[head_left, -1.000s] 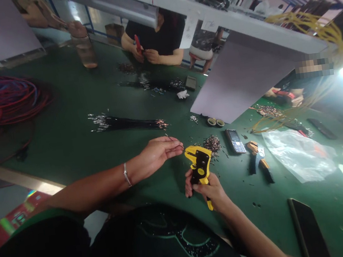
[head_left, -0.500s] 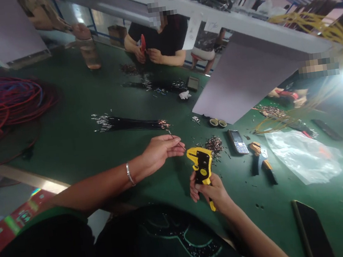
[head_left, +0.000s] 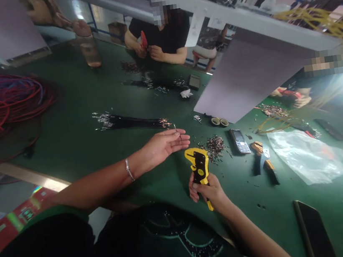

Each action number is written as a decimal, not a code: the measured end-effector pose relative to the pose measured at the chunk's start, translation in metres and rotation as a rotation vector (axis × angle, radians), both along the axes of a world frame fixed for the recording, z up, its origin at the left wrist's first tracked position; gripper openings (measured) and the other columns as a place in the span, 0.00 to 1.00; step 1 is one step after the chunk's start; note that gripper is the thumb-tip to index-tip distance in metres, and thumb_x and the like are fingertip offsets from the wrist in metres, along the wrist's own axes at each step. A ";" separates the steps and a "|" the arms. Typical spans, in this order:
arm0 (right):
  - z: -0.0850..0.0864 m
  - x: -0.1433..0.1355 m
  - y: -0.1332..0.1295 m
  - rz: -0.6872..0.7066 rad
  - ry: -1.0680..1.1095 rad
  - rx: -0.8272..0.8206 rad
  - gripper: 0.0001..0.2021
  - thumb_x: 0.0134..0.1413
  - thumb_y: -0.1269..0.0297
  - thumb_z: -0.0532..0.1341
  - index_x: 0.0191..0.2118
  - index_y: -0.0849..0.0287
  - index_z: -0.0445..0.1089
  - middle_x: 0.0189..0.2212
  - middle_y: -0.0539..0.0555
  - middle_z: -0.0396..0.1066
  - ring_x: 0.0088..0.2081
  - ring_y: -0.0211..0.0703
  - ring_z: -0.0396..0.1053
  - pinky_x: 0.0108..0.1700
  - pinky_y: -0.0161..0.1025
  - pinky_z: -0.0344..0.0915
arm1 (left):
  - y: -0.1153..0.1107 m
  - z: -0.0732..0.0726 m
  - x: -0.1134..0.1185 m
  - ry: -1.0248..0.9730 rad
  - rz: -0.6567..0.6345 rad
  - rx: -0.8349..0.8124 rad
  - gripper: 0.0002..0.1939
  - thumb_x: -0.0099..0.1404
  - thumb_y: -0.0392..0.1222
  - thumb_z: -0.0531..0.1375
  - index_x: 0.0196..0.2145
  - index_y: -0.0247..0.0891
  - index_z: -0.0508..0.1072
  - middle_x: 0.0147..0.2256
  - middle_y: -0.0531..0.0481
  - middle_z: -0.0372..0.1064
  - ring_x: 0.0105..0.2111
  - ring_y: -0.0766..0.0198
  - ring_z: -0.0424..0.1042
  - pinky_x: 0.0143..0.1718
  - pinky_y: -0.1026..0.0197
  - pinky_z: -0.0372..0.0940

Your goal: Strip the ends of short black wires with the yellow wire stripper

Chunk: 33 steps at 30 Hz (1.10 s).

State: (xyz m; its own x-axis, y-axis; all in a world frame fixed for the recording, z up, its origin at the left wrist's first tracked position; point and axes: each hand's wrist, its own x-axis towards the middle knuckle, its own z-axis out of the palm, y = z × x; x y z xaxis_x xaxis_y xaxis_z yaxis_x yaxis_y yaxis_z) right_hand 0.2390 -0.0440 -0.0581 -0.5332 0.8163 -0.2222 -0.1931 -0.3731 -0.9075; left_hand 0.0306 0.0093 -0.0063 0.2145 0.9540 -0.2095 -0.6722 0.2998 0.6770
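Note:
Between the thumb and fingers of my left hand [head_left: 164,147] is a short dark wire [head_left: 180,135], its light tip pointing up and away. My right hand [head_left: 207,189] is wrapped round the handle of a yellow and black wire stripper [head_left: 199,165]. The stripper's head stands just below my left fingertips, apart from the wire. Beyond my left hand lies a bundle of black wires [head_left: 135,122], with silvery ends on the left and coppery ends on the right. A heap of small dark offcuts [head_left: 215,146] sits to the right of the stripper.
Rightward lie a keypad phone [head_left: 239,141], crimping pliers [head_left: 265,162], a plastic bag [head_left: 304,155] and a dark smartphone [head_left: 313,227]. Red and blue cable coils [head_left: 4,104] cover the left. A bottle [head_left: 89,51] stands at the back. Co-workers sit opposite and at right; a divider panel [head_left: 246,72] rises between.
My left hand has shifted slightly right and away, and the wire in it now points more upright. The stripper has moved a little left and tilted; its head no longer meets the wire's near end.

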 end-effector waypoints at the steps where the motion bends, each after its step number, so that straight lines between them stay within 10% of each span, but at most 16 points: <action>1: 0.000 -0.001 -0.001 -0.001 -0.013 0.005 0.09 0.44 0.68 0.67 0.31 0.61 0.65 0.17 0.45 0.64 0.15 0.33 0.59 0.18 0.35 0.62 | 0.000 0.000 0.000 -0.014 -0.003 -0.005 0.06 0.65 0.29 0.57 0.38 0.28 0.74 0.39 0.34 0.75 0.40 0.54 0.76 0.51 0.49 0.65; 18: 0.002 -0.001 -0.011 0.082 -0.250 0.112 0.07 0.44 0.69 0.63 0.30 0.60 0.64 0.19 0.44 0.62 0.17 0.32 0.59 0.20 0.33 0.59 | 0.003 -0.006 0.002 0.017 -0.055 -0.120 0.08 0.63 0.27 0.55 0.30 0.27 0.73 0.24 0.44 0.69 0.21 0.70 0.64 0.30 0.60 0.63; 33: 0.010 0.001 -0.007 0.087 0.147 -0.137 0.07 0.42 0.74 0.64 0.31 0.61 0.67 0.19 0.47 0.65 0.17 0.33 0.58 0.18 0.34 0.58 | 0.002 0.000 0.002 0.051 -0.048 -0.116 0.09 0.61 0.25 0.55 0.26 0.29 0.72 0.19 0.51 0.61 0.18 0.73 0.55 0.31 0.60 0.60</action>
State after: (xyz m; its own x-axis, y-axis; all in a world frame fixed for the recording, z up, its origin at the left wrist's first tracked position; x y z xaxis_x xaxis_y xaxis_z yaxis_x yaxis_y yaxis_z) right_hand 0.2396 -0.0509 -0.0485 -0.6348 0.7337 -0.2423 -0.2816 -0.5117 -0.8117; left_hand 0.0329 0.0118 -0.0067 0.2459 0.9116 -0.3294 -0.6203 0.4091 0.6693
